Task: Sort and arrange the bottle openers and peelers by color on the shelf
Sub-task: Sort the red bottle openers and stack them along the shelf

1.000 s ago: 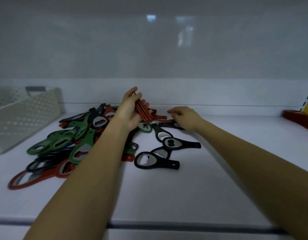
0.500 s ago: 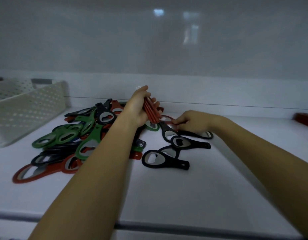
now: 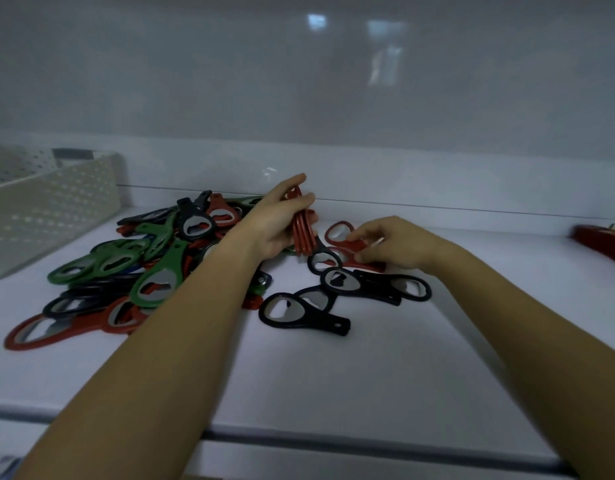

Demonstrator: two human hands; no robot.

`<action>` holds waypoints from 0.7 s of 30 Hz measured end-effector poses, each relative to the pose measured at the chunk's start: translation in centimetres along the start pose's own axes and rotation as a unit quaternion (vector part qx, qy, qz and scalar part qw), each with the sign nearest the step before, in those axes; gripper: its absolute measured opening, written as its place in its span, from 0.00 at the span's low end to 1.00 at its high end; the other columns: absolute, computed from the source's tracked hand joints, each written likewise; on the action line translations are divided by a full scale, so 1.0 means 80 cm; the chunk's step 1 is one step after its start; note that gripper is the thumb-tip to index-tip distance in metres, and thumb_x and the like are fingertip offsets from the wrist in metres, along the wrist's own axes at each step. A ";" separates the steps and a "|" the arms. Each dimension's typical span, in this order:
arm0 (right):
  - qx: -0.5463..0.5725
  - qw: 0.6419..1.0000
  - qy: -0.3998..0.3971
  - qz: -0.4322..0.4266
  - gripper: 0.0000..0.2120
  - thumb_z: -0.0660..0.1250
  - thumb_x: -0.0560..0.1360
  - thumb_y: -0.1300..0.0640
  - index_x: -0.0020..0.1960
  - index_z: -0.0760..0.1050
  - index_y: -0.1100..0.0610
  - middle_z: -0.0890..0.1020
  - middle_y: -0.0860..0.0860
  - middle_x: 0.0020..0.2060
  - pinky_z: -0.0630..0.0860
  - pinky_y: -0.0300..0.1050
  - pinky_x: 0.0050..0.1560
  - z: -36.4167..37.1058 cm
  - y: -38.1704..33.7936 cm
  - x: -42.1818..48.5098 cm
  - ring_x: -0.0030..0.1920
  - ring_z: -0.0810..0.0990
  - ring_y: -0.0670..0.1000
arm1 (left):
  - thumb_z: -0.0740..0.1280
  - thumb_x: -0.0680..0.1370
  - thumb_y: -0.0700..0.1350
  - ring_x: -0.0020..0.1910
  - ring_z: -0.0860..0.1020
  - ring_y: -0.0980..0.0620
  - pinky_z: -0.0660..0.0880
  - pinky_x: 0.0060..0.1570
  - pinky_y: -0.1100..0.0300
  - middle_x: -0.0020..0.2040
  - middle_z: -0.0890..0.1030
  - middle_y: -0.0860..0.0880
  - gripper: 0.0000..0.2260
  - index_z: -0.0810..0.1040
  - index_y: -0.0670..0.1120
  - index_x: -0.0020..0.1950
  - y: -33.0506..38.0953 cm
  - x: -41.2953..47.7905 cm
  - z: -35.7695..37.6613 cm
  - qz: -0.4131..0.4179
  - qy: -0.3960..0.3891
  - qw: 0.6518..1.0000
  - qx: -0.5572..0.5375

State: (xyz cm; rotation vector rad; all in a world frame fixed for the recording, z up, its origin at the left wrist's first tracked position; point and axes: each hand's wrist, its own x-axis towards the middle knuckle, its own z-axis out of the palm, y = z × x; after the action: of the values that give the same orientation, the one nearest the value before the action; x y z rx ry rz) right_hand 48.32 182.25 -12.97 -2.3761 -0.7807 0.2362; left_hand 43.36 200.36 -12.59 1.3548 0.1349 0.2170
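Shelf (image 3: 472,225) rear | left hand (image 3: 268,226) grips red stack (image 3: 301,233) | right hand (image 3: 399,244) pinches red opener (image 3: 351,244)

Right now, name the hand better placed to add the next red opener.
Right: the right hand pinches a loose red opener on the shelf; the left hand is occupied gripping the red stack.

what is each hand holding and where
Left hand grips a stack of red openers around its middle; right hand pinches one red opener by its handle.
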 end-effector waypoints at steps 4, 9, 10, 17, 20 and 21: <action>0.124 0.980 0.157 -0.016 0.12 0.64 0.75 0.67 0.56 0.78 0.58 0.81 0.52 0.44 0.76 0.37 0.45 -0.001 0.002 0.005 0.38 0.77 0.44 | 0.63 0.79 0.39 0.47 0.79 0.46 0.79 0.44 0.53 0.46 0.74 0.45 0.18 0.71 0.52 0.67 -0.004 -0.001 0.001 -0.005 -0.004 1.000 0.014; 0.363 0.920 0.143 -0.042 0.14 0.67 0.73 0.69 0.56 0.71 0.61 0.80 0.55 0.39 0.80 0.38 0.43 0.003 -0.012 0.003 0.36 0.81 0.48 | 0.64 0.78 0.40 0.43 0.82 0.48 0.80 0.48 0.54 0.45 0.80 0.47 0.16 0.72 0.53 0.64 -0.005 0.002 0.007 0.041 -0.023 0.998 -0.031; 0.390 0.912 0.116 -0.043 0.13 0.67 0.73 0.69 0.55 0.70 0.61 0.81 0.56 0.40 0.80 0.37 0.43 0.006 -0.015 0.001 0.36 0.81 0.48 | 0.64 0.78 0.40 0.40 0.82 0.49 0.80 0.47 0.54 0.42 0.82 0.48 0.17 0.71 0.53 0.65 -0.004 0.003 0.007 0.057 -0.025 0.997 -0.048; 0.336 0.933 0.114 -0.057 0.13 0.69 0.73 0.61 0.57 0.71 0.57 0.82 0.54 0.47 0.78 0.36 0.44 0.009 -0.019 0.000 0.41 0.80 0.48 | 0.64 0.78 0.39 0.46 0.79 0.48 0.77 0.55 0.51 0.52 0.79 0.44 0.24 0.63 0.54 0.71 -0.003 0.003 0.008 0.079 -0.024 0.992 -0.092; 0.372 0.922 0.094 -0.040 0.15 0.68 0.74 0.62 0.59 0.71 0.57 0.82 0.54 0.45 0.78 0.37 0.44 0.013 -0.021 0.000 0.39 0.79 0.47 | 0.62 0.79 0.39 0.47 0.80 0.49 0.79 0.50 0.53 0.52 0.78 0.44 0.20 0.65 0.49 0.70 -0.003 0.004 0.012 0.069 -0.033 0.987 -0.144; 0.408 0.910 0.074 -0.029 0.16 0.68 0.74 0.62 0.60 0.72 0.58 0.82 0.53 0.43 0.78 0.37 0.42 0.013 -0.022 0.000 0.38 0.78 0.46 | 0.61 0.79 0.39 0.48 0.80 0.49 0.80 0.49 0.54 0.51 0.78 0.45 0.18 0.66 0.48 0.69 -0.002 0.003 0.013 0.069 -0.044 0.984 -0.159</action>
State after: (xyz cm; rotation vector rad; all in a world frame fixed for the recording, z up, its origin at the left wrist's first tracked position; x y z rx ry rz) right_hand 47.12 183.90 -12.73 -1.5538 -0.5295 0.2841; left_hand 43.85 199.36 -12.50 1.0538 -0.0673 0.2818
